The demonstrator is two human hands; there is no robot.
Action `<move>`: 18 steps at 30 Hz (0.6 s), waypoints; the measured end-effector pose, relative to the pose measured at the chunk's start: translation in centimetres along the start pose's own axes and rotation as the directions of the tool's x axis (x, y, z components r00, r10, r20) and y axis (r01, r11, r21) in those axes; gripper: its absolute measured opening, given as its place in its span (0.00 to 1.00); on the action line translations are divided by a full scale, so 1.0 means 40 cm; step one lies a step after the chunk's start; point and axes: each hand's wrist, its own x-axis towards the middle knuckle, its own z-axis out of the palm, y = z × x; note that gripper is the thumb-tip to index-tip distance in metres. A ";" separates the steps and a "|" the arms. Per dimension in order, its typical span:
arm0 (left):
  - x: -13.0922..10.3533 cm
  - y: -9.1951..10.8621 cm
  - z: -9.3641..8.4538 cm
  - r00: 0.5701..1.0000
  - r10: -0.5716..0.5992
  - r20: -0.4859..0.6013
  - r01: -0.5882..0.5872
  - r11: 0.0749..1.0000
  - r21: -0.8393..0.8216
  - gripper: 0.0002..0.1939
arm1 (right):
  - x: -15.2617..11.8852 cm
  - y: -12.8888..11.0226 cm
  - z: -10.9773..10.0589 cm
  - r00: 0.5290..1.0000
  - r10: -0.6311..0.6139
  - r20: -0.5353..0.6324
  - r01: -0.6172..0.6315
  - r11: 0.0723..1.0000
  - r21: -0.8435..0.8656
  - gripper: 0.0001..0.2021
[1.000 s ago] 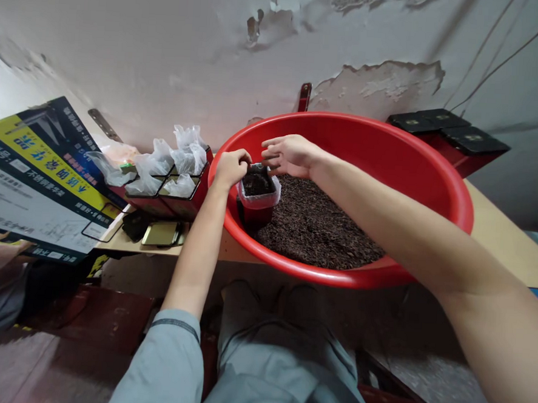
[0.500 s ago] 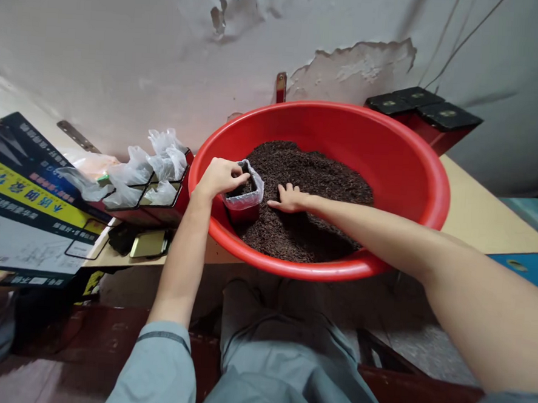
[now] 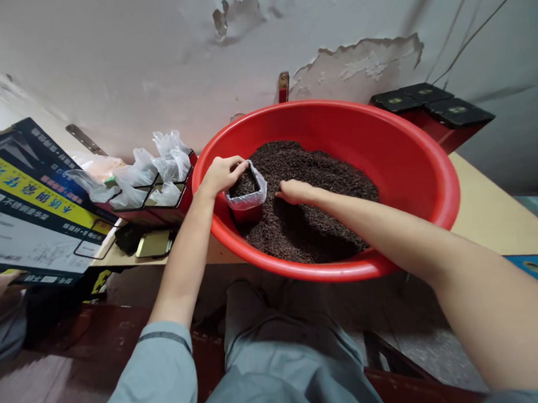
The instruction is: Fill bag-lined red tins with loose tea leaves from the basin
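Observation:
A large red basin point(image 3: 416, 174) holds a heap of dark, loose, dry leaf-like material point(image 3: 316, 168). Inside its left side stands a red tin point(image 3: 246, 215) with a clear plastic bag lining folded over its rim, dark material inside. My left hand point(image 3: 222, 175) grips the tin's upper left edge, fingers at the rim. Right of the tin, my right hand point(image 3: 293, 191) rests at the heap with its fingers curled together; whatever they hold is hidden.
Left of the basin stand several open tins with plastic bags point(image 3: 168, 165), a gold lid point(image 3: 154, 244) and a printed cardboard box point(image 3: 36, 205). Black-topped red tins point(image 3: 457, 112) stand behind right. A person's arm shows at the left edge.
My right hand's spread fingers have curled closed over the heap. The fingers of my left hand have shifted from inside the tin's opening to its rim. The view has moved slightly.

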 end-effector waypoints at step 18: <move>0.027 -0.093 0.021 0.846 -0.338 -0.413 0.290 0.941 -0.175 0.21 | 0.039 -0.283 -0.163 0.840 -0.041 -0.542 0.400 0.720 0.566 0.07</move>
